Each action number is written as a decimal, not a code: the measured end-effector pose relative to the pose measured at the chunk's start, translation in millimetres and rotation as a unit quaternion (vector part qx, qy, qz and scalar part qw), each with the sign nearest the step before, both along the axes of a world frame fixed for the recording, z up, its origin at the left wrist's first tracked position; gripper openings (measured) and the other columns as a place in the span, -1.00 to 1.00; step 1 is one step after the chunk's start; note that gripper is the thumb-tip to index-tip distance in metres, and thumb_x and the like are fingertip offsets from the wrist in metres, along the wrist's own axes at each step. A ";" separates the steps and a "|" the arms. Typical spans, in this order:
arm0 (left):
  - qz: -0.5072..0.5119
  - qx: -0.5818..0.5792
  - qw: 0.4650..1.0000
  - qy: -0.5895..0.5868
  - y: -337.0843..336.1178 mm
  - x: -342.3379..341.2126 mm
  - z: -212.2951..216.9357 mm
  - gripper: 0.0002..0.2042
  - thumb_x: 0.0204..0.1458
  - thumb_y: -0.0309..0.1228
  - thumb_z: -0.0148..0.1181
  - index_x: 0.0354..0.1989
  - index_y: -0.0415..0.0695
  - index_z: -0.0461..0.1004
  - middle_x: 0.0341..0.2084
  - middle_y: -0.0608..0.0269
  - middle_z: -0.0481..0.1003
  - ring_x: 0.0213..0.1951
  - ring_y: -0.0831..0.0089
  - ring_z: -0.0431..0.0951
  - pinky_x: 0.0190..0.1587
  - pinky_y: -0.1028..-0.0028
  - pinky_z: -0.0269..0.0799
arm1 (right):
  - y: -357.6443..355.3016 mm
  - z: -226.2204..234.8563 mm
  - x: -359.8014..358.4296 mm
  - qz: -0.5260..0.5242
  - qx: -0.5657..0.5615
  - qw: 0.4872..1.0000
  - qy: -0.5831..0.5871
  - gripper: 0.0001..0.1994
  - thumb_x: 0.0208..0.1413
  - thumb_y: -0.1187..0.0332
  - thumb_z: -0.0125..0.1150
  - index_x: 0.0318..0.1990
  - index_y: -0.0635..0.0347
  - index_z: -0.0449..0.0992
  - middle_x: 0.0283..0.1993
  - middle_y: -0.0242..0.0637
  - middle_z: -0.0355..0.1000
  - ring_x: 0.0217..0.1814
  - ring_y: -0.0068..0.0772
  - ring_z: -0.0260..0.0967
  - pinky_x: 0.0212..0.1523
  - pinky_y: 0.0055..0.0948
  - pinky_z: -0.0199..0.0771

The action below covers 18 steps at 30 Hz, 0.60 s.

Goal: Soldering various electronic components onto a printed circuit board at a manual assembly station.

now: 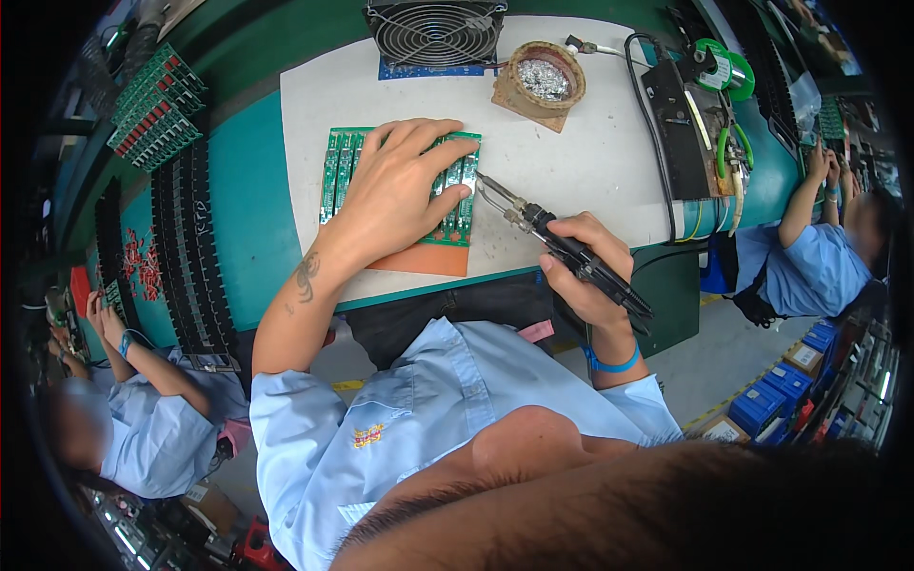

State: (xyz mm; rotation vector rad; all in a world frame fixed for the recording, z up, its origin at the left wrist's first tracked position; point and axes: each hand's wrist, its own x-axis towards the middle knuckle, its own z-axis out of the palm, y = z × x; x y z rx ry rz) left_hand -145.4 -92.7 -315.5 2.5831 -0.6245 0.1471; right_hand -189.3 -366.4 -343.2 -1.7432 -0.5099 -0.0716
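Note:
My left hand (405, 181) rests with spread fingers on a panel of green circuit boards (333, 176), which shows on both sides of the hand. Under the panel's near edge sticks out an orange-brown board (433, 260). In my right hand (592, 271) is a black soldering iron (562, 246), gripped like a pen, with a thin metal tube alongside its tip. The tip points up and left to the panel's right edge, close to my left fingertips; whether it touches cannot be made out. My left palm hides the middle of the panel.
Behind the panel stand a black fan (438, 38) and a round pot of silvery metal (547, 81). At right are a black box (674, 124), a green reel (724, 71) and green-handled cutters (733, 147). Black racks (195, 247), red parts (143, 266) and stacked boards (157, 109) lie left. Co-workers sit both sides.

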 end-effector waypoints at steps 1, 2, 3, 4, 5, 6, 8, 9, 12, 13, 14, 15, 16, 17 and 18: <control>0.001 0.003 1.000 0.003 0.1 -0.3 0.3 -0.59 0.05 -0.37 0.37 0.12 -0.04 0.57 0.20 0.26 0.48 0.19 0.23 0.41 0.33 0.20 0.14 | 0.1 0.5 -0.4 -0.001 -0.001 1.000 0.002 -0.61 -0.15 0.60 0.40 -0.05 0.34 0.60 -0.28 -0.17 0.55 -0.36 -0.39 0.37 -0.29 -0.49 0.34; 0.003 0.006 1.000 0.006 0.2 -0.5 0.7 -0.59 0.06 -0.37 0.36 0.13 -0.04 0.56 0.21 0.27 0.47 0.20 0.24 0.41 0.34 0.22 0.13 | 0.4 0.8 -0.7 -0.002 -0.001 1.000 0.003 -0.61 -0.15 0.60 0.40 -0.05 0.34 0.60 -0.28 -0.17 0.55 -0.35 -0.39 0.37 -0.29 -0.49 0.34; 0.003 0.010 1.000 0.002 0.1 -0.6 1.0 -0.59 0.07 -0.37 0.34 0.14 -0.03 0.56 0.23 0.28 0.46 0.20 0.24 0.41 0.35 0.23 0.13 | 0.4 0.9 -0.8 -0.004 -0.001 1.000 0.004 -0.61 -0.14 0.60 0.40 -0.05 0.34 0.60 -0.28 -0.17 0.55 -0.35 -0.39 0.37 -0.29 -0.49 0.34; 0.004 0.009 1.000 0.009 0.1 -0.7 1.4 -0.59 0.07 -0.37 0.34 0.14 -0.03 0.56 0.23 0.28 0.46 0.20 0.24 0.41 0.35 0.23 0.13 | 0.5 0.8 -1.1 -0.003 -0.002 1.000 0.005 -0.61 -0.14 0.60 0.40 -0.05 0.34 0.60 -0.28 -0.17 0.55 -0.35 -0.39 0.37 -0.29 -0.49 0.34; 0.003 0.011 1.000 0.007 0.1 -0.7 1.6 -0.59 0.07 -0.37 0.35 0.14 -0.03 0.56 0.23 0.29 0.46 0.20 0.25 0.41 0.35 0.24 0.13 | 0.6 0.3 -1.0 -0.003 -0.003 1.000 0.005 -0.61 -0.14 0.60 0.40 -0.05 0.34 0.60 -0.28 -0.17 0.55 -0.35 -0.39 0.37 -0.29 -0.49 0.34; 0.002 0.012 1.000 0.006 0.1 -0.5 2.0 -0.59 0.07 -0.37 0.35 0.14 -0.03 0.56 0.23 0.29 0.46 0.20 0.25 0.41 0.35 0.24 0.13 | 0.5 -0.3 -0.9 -0.004 -0.003 1.000 0.005 -0.61 -0.14 0.60 0.40 -0.06 0.35 0.60 -0.29 -0.16 0.55 -0.35 -0.39 0.37 -0.28 -0.48 0.34; 0.000 0.012 1.000 0.001 0.3 -0.6 2.5 -0.59 0.07 -0.36 0.35 0.14 -0.03 0.56 0.23 0.29 0.46 0.20 0.25 0.41 0.35 0.26 0.13 | 0.2 -1.5 -1.3 -0.007 -0.007 1.000 0.000 -0.62 -0.14 0.60 0.40 -0.06 0.35 0.59 -0.29 -0.16 0.55 -0.34 -0.38 0.37 -0.28 -0.48 0.35; 0.001 0.015 1.000 0.003 0.5 -0.4 2.8 -0.59 0.07 -0.36 0.35 0.14 -0.03 0.56 0.23 0.29 0.46 0.20 0.25 0.41 0.35 0.26 0.13 | -0.2 -1.9 -1.5 -0.003 -0.004 1.000 0.005 -0.62 -0.14 0.60 0.39 -0.07 0.35 0.59 -0.29 -0.16 0.54 -0.34 -0.38 0.37 -0.27 -0.47 0.35; -0.003 0.007 1.000 0.010 0.9 0.0 2.8 -0.58 0.07 -0.35 0.35 0.15 -0.02 0.56 0.23 0.30 0.47 0.22 0.26 0.40 0.38 0.17 0.08 | -2.8 -0.8 -2.8 -0.024 0.030 0.999 0.015 -0.61 -0.18 0.62 0.39 -0.08 0.34 0.60 -0.29 -0.17 0.57 -0.36 -0.38 0.36 -0.30 -0.50 0.35; -0.003 0.002 1.000 0.013 0.9 0.0 2.6 -0.58 0.07 -0.35 0.35 0.15 -0.02 0.56 0.22 0.31 0.47 0.23 0.26 0.40 0.39 0.14 0.06 | -3.0 0.3 -3.6 -0.032 0.046 0.998 0.012 -0.60 -0.19 0.63 0.39 -0.08 0.34 0.61 -0.28 -0.17 0.57 -0.36 -0.38 0.36 -0.31 -0.50 0.35; -0.004 0.003 1.000 0.013 1.1 0.0 2.3 -0.58 0.07 -0.35 0.35 0.15 -0.02 0.56 0.22 0.31 0.47 0.23 0.26 0.40 0.39 0.14 0.06 | -2.9 1.3 -4.4 -0.031 0.040 0.999 0.019 -0.60 -0.19 0.63 0.39 -0.08 0.34 0.61 -0.28 -0.17 0.57 -0.36 -0.38 0.36 -0.31 -0.50 0.35; -0.002 0.010 1.000 -0.006 0.8 0.0 1.7 -0.59 0.06 -0.34 0.36 0.13 -0.02 0.57 0.21 0.30 0.47 0.23 0.27 0.40 0.39 0.08 0.04 | -3.0 2.9 -5.3 -0.026 0.038 0.999 0.005 -0.60 -0.19 0.63 0.39 -0.08 0.34 0.61 -0.28 -0.16 0.57 -0.36 -0.38 0.36 -0.30 -0.50 0.36; -0.001 0.018 1.000 -0.025 1.3 -0.1 1.1 -0.59 0.05 -0.34 0.38 0.12 -0.01 0.58 0.19 0.29 0.48 0.23 0.27 0.40 0.39 0.02 0.01 | -2.7 4.5 -6.1 -0.021 0.035 0.999 -0.008 -0.61 -0.19 0.63 0.39 -0.08 0.34 0.61 -0.28 -0.16 0.57 -0.35 -0.38 0.37 -0.30 -0.50 0.36; 0.002 0.025 0.999 -0.043 1.9 -0.5 0.5 -0.59 0.03 -0.33 0.39 0.10 0.00 0.58 0.18 0.28 0.49 0.23 0.27 0.39 0.40 -0.04 -0.02 | -2.0 5.8 -6.6 -0.015 0.033 0.999 -0.021 -0.61 -0.19 0.63 0.39 -0.09 0.34 0.61 -0.28 -0.16 0.57 -0.35 -0.38 0.37 -0.29 -0.50 0.37; 0.005 0.033 0.998 -0.062 2.6 -0.9 -0.1 -0.60 0.02 -0.33 0.40 0.09 0.00 0.59 0.16 0.27 0.49 0.23 0.28 0.39 0.40 -0.10 -0.05 | -0.9 7.0 -6.9 -0.009 0.034 0.999 -0.028 -0.61 -0.19 0.63 0.39 -0.09 0.34 0.61 -0.27 -0.15 0.57 -0.35 -0.37 0.37 -0.29 -0.50 0.37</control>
